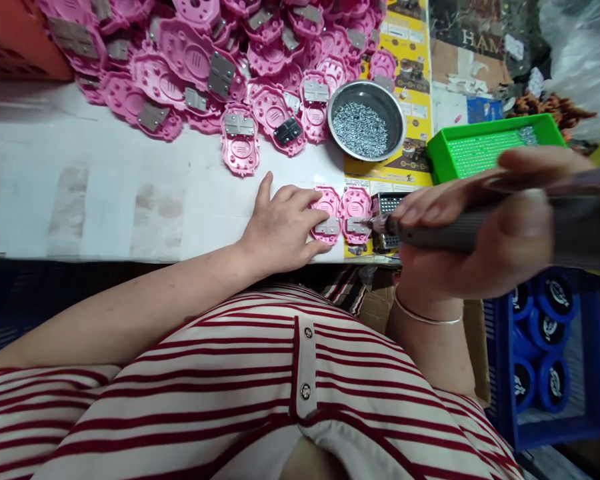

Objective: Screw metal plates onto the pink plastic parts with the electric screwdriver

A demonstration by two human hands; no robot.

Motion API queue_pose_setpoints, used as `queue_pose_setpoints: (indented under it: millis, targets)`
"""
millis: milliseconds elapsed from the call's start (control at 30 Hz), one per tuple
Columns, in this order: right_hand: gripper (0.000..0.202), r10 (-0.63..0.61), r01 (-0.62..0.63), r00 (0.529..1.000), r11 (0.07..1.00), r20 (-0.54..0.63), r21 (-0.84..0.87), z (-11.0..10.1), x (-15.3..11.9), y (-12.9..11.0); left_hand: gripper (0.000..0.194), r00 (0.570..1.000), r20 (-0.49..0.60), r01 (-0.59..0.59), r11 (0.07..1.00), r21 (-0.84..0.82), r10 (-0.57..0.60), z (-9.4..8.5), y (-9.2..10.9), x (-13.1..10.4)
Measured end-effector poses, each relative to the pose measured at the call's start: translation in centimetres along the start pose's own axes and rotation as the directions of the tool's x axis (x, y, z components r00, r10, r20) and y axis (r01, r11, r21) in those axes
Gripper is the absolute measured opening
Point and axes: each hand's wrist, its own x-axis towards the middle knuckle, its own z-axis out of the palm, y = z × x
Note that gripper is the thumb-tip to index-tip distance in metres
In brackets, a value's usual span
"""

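Observation:
Two pink plastic casings with metal plates lie side by side near the table's front edge. My left hand [283, 230] steadies the left pink casing [329, 200], thumb at its lower edge and fingertips on its left side and plate. In my right hand [480, 247] is a dark electric screwdriver [440, 230], gripped lengthwise and slightly blurred. Its bit points left and meets the metal plate of the right pink casing [357, 200]; whether it sits in a screw is too small to tell. Partly under the screwdriver stands a small perforated metal tray [390, 203].
A steel bowl [403, 123] of small screws stands beyond the casings. Many pink casings [190, 57] are heaped at the back, beside an orange basket [20, 40]. A green tray [440, 153] is at the right. Below, a blue crate [595, 400] holds round blue items.

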Motion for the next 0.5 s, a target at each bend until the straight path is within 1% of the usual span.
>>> queue_pose_setpoints:
  millis: [67, 167, 333, 500]
  targets:
    - [0.012, -0.035, 0.030, 0.995, 0.998, -0.097, -0.055, -0.7, 0.6, -0.7, 0.033, 1.000, -0.017, 0.003, 1.000, -0.003, -0.003, 0.2, 0.0, -0.1]
    - [0.012, -0.095, 0.065, 0.981, 0.983, -0.172, -0.169, -1.9, 1.1, -0.7, 0.033, 1.000, -0.025, 0.000, 1.000, -0.005, 0.000, 0.3, 0.0, -0.3]
    - [0.012, -0.161, 0.121, 0.966, 0.972, -0.200, -0.200, -3.2, 1.1, 0.8, 0.037, 1.000, -0.021, -0.004, 1.000, 0.015, 0.005, 0.3, -0.1, -0.6]
    - [0.018, -0.220, 0.176, 0.959, 0.956, -0.179, -0.235, -4.2, 1.2, 2.1, 0.039, 1.000, -0.016, 0.002, 1.000, 0.024, -0.001, 0.4, -0.1, -0.6]
